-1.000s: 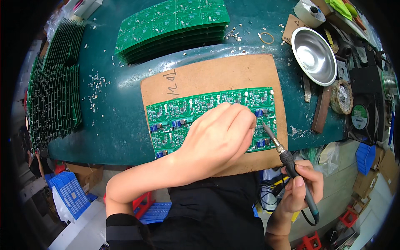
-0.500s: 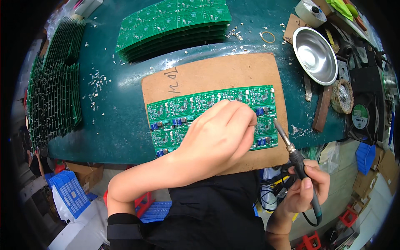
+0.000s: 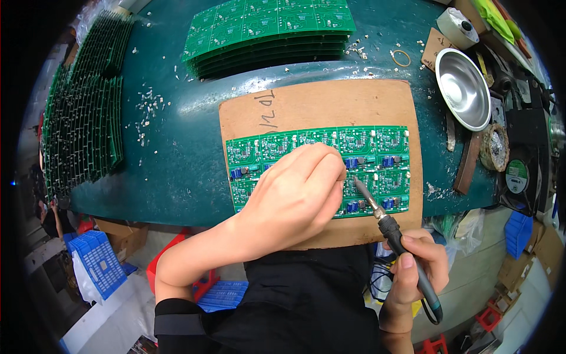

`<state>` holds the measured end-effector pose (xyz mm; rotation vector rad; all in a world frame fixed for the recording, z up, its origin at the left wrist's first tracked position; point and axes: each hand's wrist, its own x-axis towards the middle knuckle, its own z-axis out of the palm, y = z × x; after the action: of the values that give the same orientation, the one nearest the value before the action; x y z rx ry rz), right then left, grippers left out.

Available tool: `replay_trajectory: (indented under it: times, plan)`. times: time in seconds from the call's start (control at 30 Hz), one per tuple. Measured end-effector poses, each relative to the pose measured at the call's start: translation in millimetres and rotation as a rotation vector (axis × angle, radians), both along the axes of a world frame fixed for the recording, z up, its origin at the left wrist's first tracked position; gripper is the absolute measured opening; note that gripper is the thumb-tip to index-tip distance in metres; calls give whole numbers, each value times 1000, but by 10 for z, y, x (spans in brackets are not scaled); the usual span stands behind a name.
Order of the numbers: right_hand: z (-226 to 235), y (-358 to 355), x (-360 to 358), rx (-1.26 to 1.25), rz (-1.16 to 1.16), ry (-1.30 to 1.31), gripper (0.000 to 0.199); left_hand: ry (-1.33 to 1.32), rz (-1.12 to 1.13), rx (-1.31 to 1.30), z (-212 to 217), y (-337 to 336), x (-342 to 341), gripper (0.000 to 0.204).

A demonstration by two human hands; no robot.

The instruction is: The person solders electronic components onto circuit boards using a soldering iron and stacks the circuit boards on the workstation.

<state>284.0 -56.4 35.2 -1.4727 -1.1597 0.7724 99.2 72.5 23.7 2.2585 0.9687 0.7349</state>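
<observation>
A green panel of circuit boards (image 3: 389, 138), fitted with blue capacitors and small parts, lies on a brown board (image 3: 330, 97) at the table's near edge. My left hand (image 3: 298, 192) is over the middle of the panel, fingers pinched together; whatever is between the fingertips is hidden. A soldering iron (image 3: 389, 227) with a black grip and metal barrel is in my right hand (image 3: 421, 262). Its tip points up and left, over the panel just right of my left fingers; whether it touches cannot be made out.
A stack of green circuit panels (image 3: 271, 26) stands at the back. Upright rows of panels (image 3: 82, 124) line the left side. On the right are a steel bowl (image 3: 463, 88), a round tip-cleaning pad (image 3: 494, 147) and a black fan (image 3: 522, 177). Tiny loose parts (image 3: 150, 106) are scattered about.
The soldering iron has moved left, from the panel's right edge to beside my left fingers. My left hand stays pinched, further left along the panel. The whole view has shifted slightly.
</observation>
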Motion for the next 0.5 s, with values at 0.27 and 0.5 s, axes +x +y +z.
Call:
replay_trajectory:
  times: [0.27, 0.5]
  plan:
    - [5, -19, -21, 25, 12, -16, 19, -6, 4, 49, 5, -22, -36, 19]
    - [92, -26, -121, 91, 37, -42, 19, -33, 145, -19, 186, -52, -352, 18]
